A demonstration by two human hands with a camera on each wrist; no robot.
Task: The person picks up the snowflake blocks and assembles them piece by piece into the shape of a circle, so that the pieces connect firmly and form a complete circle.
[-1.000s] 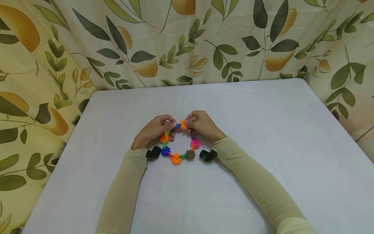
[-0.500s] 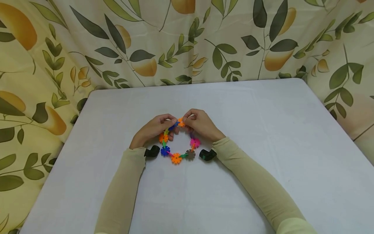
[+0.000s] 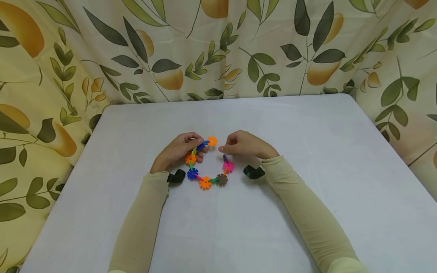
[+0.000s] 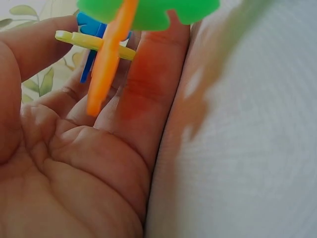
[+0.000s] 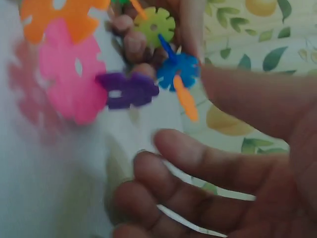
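Observation:
A curved chain of notched plastic flower discs, linked edge to edge, lies between the hands in the head view. Its upper end is an orange disc, joined to a blue disc. At the other end a purple disc follows a pink disc, leaving a gap at the upper right. My left hand pinches the chain near the blue disc. In the left wrist view a green disc and an orange disc cross the palm. My right hand is beside the gap, fingers loosely bent, holding nothing.
A white-covered table lies under the hands. Behind it hangs a leaf-and-fruit patterned curtain. Dark wrist-camera mounts stick out from both sleeves, close to the lower part of the chain.
My right hand has let go of the orange end disc and moved right, away from the chain. My left hand keeps its pinch, nearly in place.

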